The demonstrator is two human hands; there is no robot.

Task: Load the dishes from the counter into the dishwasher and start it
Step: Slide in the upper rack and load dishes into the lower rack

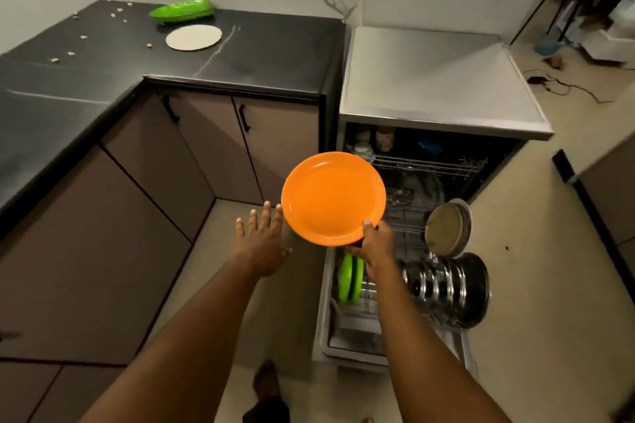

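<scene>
Head view: right hand [376, 245] grips an orange plate [332, 197] by its near right rim, thumb on top and fingers curled underneath. It holds the plate nearly flat in the air over the left side of the open dishwasher [439, 79]. Left hand [263, 244] is released, palm down with fingers spread. Its fingertips lie just beside the plate's left edge; whether they touch it cannot be told.

Below the plate, the lower rack [409, 227] is pulled out over the dropped door. 2 green plates [350, 280] stand on edge along the rack's left side. A steel pot [446, 288] lies on its side at the right, with a round steel lid [446, 227] upright just behind it. Bare wire tines show between the green plates and the pot, partly hidden by the right forearm. The upper rack [429, 165] sits inside, with cups [384, 139] at its left.

On the black counter [103, 55], well apart from both hands, a green dish [182, 10] lies near the wall with a white round plate [193, 38] just in front of it. Open floor [275, 319] runs between the cabinet fronts [213, 141] and the rack's left edge.
</scene>
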